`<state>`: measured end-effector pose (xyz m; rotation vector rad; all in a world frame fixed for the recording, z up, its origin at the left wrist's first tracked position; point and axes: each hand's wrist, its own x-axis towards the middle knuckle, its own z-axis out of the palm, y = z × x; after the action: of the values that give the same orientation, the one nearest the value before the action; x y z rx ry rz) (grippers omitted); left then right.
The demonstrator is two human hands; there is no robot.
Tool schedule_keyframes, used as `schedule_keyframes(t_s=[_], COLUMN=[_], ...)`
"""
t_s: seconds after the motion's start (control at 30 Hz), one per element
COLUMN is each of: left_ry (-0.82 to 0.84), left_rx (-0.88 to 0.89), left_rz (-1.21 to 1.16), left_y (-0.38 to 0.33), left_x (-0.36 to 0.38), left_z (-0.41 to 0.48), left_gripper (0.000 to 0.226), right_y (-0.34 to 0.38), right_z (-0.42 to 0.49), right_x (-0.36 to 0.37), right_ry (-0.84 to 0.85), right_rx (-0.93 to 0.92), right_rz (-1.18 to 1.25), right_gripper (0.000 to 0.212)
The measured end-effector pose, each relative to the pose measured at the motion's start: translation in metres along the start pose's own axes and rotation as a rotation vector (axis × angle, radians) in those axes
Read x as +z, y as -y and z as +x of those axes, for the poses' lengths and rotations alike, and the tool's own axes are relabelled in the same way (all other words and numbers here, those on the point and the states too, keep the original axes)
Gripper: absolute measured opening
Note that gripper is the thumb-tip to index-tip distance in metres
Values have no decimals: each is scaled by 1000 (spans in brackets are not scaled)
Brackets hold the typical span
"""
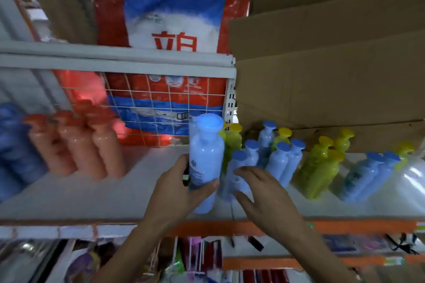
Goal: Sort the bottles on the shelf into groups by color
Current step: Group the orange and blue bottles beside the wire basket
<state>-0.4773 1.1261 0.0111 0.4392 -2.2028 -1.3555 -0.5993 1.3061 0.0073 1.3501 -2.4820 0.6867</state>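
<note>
Pale blue bottle [205, 158]: milky body, flat round blue cap, small label w/ dark print low on side. Upright, just above front of white shelf [92, 190], gripped round lower half by L hand [181, 188]. R hand [259, 188] beside it, fingers spread wide at next blue bottle [238, 167]; contact unclear, blurred. Other blue bottles [285, 158] & yellow-green bottles [322, 163] mixed to right; orange bottles [76, 142] grouped left.

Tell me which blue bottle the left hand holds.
The large pale-blue bottle before the wire grid; the left hand grips its lower half. The other blue bottles stand on the shelf, outside that hand.
</note>
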Motion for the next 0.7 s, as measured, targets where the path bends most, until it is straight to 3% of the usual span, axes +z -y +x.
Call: schedule_keyframes(t_s=[0.43, 0.7], left_ry=[-507, -693], left_rx=[-246, -370], left_rz=[174, 209], left_y=[81, 136], left_x=[-163, -232], left_z=[-49, -36], left_gripper=[55, 61], right_y=[119, 192], right_z=[98, 167], right_x=[128, 191], right_ry=[333, 337], right_rx=[-314, -520], right_rz=[153, 274], right_gripper=[46, 36])
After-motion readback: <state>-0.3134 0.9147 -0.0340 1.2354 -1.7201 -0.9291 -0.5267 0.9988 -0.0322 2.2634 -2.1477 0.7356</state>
